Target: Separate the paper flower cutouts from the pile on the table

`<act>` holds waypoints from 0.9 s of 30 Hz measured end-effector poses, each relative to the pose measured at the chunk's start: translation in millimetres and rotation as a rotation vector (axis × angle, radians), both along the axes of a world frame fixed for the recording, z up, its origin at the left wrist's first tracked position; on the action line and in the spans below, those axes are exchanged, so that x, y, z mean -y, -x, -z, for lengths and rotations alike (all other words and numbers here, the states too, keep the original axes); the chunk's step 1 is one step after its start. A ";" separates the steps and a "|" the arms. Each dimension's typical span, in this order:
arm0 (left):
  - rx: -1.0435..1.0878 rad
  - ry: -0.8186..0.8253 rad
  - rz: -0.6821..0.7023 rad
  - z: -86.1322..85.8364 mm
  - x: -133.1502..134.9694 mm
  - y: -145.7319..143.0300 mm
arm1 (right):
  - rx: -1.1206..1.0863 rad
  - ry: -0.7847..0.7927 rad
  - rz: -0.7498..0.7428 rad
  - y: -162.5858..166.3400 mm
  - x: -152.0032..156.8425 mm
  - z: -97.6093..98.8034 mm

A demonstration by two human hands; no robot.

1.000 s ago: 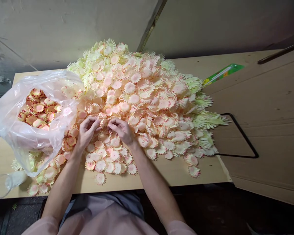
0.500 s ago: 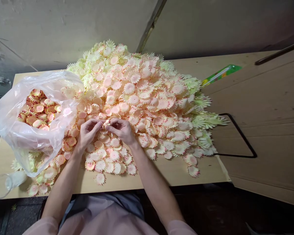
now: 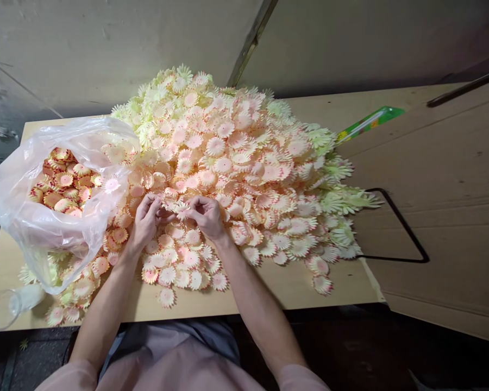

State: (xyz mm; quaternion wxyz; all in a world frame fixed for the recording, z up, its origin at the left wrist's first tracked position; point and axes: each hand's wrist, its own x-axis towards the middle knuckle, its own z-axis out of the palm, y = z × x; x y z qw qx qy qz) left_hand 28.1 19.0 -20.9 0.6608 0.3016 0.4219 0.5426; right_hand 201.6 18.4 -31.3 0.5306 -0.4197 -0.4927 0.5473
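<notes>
Over a wide heap of pale pink and cream artificial flower heads (image 3: 224, 165), both my hands work close together. My right hand (image 3: 207, 217) pinches the edge of one toothed flower head (image 3: 182, 210) between thumb and fingertips. My left hand (image 3: 147, 218) is closed too, its fingers meeting the left side of the same flower head. Part of the left fingertips is hidden among the petals. Loose flower heads lie directly under and around both hands.
A white plastic bag (image 3: 18, 171) on the left holds more red-edged flower heads. A clear cup (image 3: 2, 310) lies at the front left corner. On the right are a cardboard sheet (image 3: 444, 217), a black metal loop (image 3: 405, 225) and a green packet (image 3: 385, 115).
The flower head between my hands has opened out and shows its face more fully. My left fingers have shifted and curled, while my right hand has moved only slightly.
</notes>
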 end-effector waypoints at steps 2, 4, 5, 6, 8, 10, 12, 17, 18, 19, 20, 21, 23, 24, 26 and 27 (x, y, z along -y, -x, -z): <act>0.009 0.025 -0.037 -1.3 -3.5 3.8 | -0.071 0.021 0.049 -1.4 0.7 0.6; 0.008 0.009 -0.054 -3.2 -5.7 7.1 | -0.111 0.025 0.072 -3.2 1.2 0.3; 0.007 -0.005 -0.040 -4.0 -5.9 7.9 | -0.107 0.022 0.056 -4.0 1.4 -0.5; 0.009 -0.021 -0.010 -4.5 -5.3 8.0 | -0.091 0.018 0.026 -4.5 1.5 -1.7; 0.003 -0.059 0.058 -4.5 -2.9 6.7 | -0.052 0.008 -0.038 -4.2 1.7 -5.1; -0.027 -0.104 0.107 -4.0 0.2 4.8 | -0.026 -0.014 -0.056 -2.3 2.2 -8.7; -0.101 -0.151 0.126 -4.2 2.8 3.8 | -0.011 -0.034 -0.070 0.6 3.1 -10.9; -0.317 -0.233 0.183 -7.8 5.5 5.0 | 0.042 -0.002 -0.120 5.5 5.3 -9.7; -0.323 -0.240 0.190 -7.7 5.4 5.4 | 0.050 -0.009 -0.111 5.1 5.2 -9.4; -0.314 -0.239 0.195 -7.1 5.1 5.8 | 0.052 -0.026 -0.100 4.2 4.9 -9.4; -0.293 -0.230 0.195 -6.0 4.5 6.3 | 0.048 -0.047 -0.089 2.8 4.3 -9.6; -0.263 -0.213 0.189 -4.6 3.7 6.8 | 0.038 -0.066 -0.080 1.1 3.7 -10.0; -0.189 -0.169 0.155 -1.4 1.6 8.2 | 0.019 -0.074 -0.068 -2.2 2.2 -10.8; -0.151 -0.151 0.127 -0.1 0.4 8.9 | 0.013 -0.063 -0.068 -3.5 1.6 -11.0; -0.097 -0.138 0.075 1.5 -1.4 10.2 | 0.003 -0.031 -0.067 -4.8 0.7 -10.7; -0.087 -0.139 0.058 1.7 -1.9 10.7 | -0.001 -0.018 -0.063 -4.6 0.6 -10.3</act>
